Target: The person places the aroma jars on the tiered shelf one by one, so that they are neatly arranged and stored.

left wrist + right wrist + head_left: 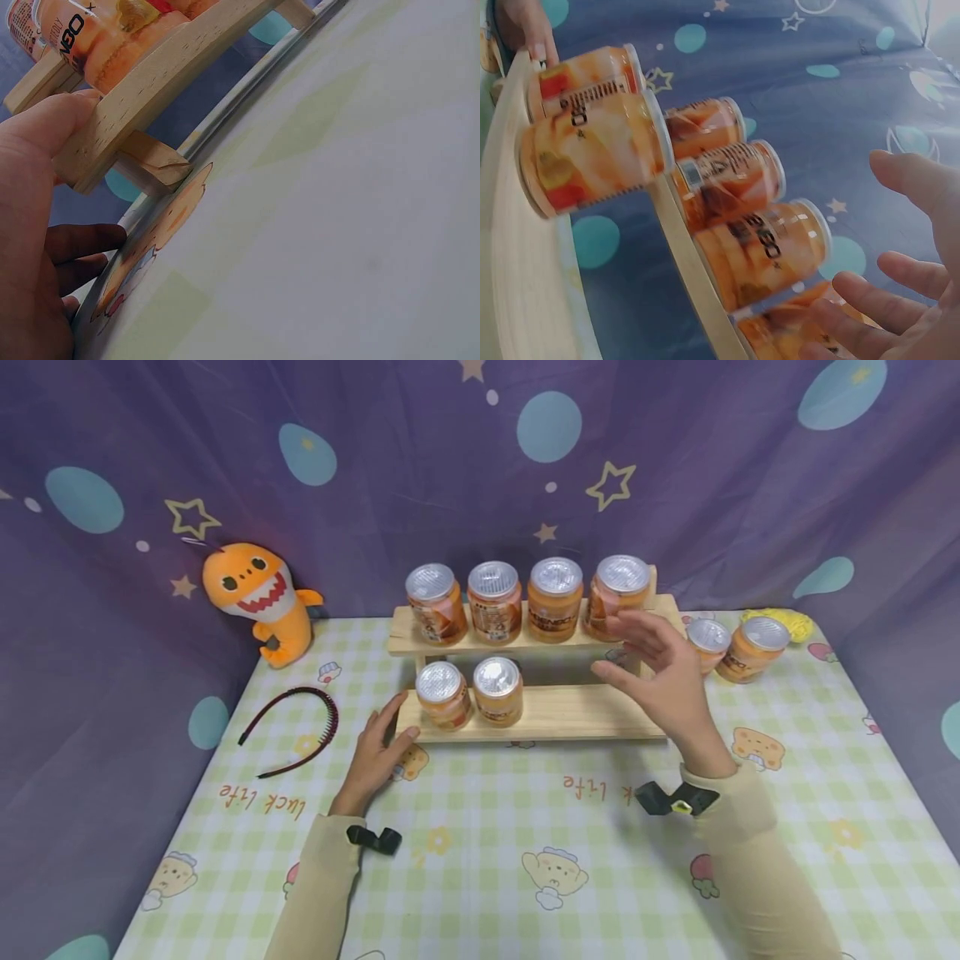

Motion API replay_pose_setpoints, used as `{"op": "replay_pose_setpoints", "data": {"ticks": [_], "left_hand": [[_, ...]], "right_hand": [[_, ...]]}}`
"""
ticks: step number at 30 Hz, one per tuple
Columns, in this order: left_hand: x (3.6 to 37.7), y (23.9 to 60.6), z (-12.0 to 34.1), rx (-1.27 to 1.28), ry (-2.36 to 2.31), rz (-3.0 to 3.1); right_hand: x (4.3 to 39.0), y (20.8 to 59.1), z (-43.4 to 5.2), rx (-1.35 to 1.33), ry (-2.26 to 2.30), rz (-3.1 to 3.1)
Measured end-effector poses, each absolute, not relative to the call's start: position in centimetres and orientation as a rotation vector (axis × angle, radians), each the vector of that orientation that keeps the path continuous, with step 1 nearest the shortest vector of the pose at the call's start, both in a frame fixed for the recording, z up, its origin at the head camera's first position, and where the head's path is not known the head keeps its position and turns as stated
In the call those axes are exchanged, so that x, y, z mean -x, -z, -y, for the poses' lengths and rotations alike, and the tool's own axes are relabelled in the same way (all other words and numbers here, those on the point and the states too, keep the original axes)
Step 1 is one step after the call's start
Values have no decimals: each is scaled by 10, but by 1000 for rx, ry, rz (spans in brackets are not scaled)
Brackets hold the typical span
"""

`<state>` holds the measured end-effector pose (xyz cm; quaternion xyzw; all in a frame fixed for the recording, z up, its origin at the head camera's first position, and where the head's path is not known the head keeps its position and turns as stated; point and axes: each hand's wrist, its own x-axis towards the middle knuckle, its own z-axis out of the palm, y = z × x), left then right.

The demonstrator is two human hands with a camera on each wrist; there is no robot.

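Observation:
A two-tier wooden display rack [577, 712] stands on the table. Four orange cans [555, 602] with silver lids line its upper tier; two more cans [498, 692] occupy the left part of the lower tier. My left hand [375, 753] holds the lower board's left end, its thumb [64, 120] against the wood in the left wrist view, the other fingers below. My right hand [663, 681] is raised before the rack's right end, thumb and fingers spread with nothing between them. Its fingertips overlap the rightmost upper can [618, 589]; contact cannot be told.
Two further cans [752, 652] stand right of the rack, one partly behind my right hand, with a yellow bundle [783, 622] behind them. An orange shark plush [258, 597] sits at the back left, and a dark toothed headband [330, 718] lies on the checked tablecloth [480, 860].

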<state>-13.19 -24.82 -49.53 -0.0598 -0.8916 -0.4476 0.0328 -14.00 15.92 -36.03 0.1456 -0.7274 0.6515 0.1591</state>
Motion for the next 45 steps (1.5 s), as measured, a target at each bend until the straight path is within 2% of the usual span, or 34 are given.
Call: {"op": "replay_pose_setpoints", "data": {"ticks": [9, 30, 40, 45], "left_hand": [[131, 495, 249, 182, 1379, 2730], [131, 498, 248, 198, 1373, 2729], [131, 493, 247, 164, 1379, 2752], [131, 494, 247, 174, 1384, 2743]], "right_hand": [[141, 356, -185, -403, -1923, 1938], [166, 362, -258, 95, -1920, 1786], [186, 371, -290, 190, -1927, 1721], [193, 377, -300, 327, -1753, 1866]]}}
